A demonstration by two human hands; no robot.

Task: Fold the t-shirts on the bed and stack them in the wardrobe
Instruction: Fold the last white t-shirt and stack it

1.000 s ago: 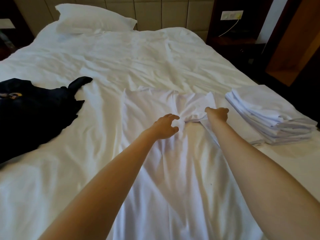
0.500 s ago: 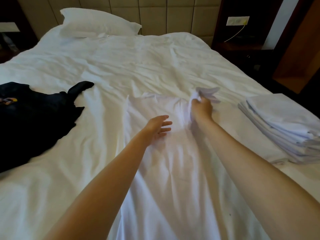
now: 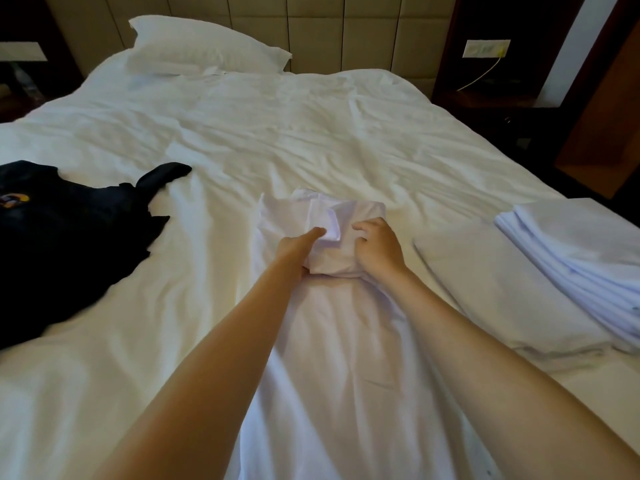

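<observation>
I observe one white shirt (image 3: pixel 346 341) laid lengthwise on the bed (image 3: pixel 277 133), directly ahead of me, its lower part flat and running toward the bottom of the view. Its far end is folded back on itself into a thick, creased wad. The left grip (image 3: pixel 294 251) holds the near left edge of that wad, one finger stretched along the top and the rest tucked beneath the cloth. The right grip (image 3: pixel 379 249) sits on the wad's right side, fingers curled down onto the fabric, narrow and closed on it. The two grips are close together, with only a small bunched flap of cloth between them. To the right, near the bed's edge, a stack (image 3: pixel 581 258) of folded white shirts rests apart from the one in hand. A wider flat white piece (image 3: pixel 498 289) lies against the stack's left side; I cannot tell whether it is part of the stack. On the left a black garment (image 3: pixel 69 237) lies unfolded on the sheet, well apart from the shirt, with a small yellow mark near its left edge. A pillow (image 3: pixel 204 46) lies at the head of the bed against a padded headboard (image 3: pixel 346 29). A wall socket (image 3: pixel 486 48) with a cable shows at upper right.
</observation>
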